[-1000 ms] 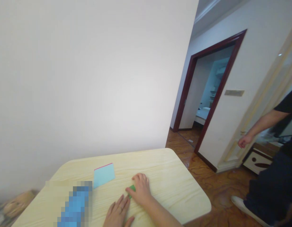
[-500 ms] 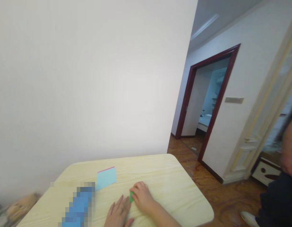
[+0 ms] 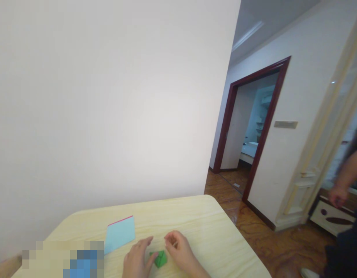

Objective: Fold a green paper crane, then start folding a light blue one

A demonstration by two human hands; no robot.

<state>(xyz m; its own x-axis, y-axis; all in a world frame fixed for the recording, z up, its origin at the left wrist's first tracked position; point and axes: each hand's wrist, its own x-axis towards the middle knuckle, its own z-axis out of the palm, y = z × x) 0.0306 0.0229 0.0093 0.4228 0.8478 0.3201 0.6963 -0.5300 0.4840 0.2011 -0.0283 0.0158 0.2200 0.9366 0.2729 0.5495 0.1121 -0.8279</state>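
A small folded piece of green paper (image 3: 160,260) lies on the pale wooden table (image 3: 178,208), between my two hands. My left hand (image 3: 137,258) is at its left, fingers stretched forward and apart, with the thumb tip touching the paper's upper left part. My right hand (image 3: 180,250) is just up and to the right of the paper, its fingertips brought together in a pinch, and I see nothing between them. Left of my hands lies a light blue stack of paper sheets (image 3: 120,233) with a pink strip along its far edge.
A pixelated patch with blue in it (image 3: 82,264) covers the table's lower left. Behind the table stands a white wall (image 3: 109,116). At right, another person's hand (image 3: 339,195) hangs near a cream cabinet (image 3: 325,212). A dark red door frame (image 3: 266,141) opens beyond.
My hands have moved apart and exposed more of the green paper, which was mostly covered between them. The view has shifted slightly, and the other person's arm at right has moved left.
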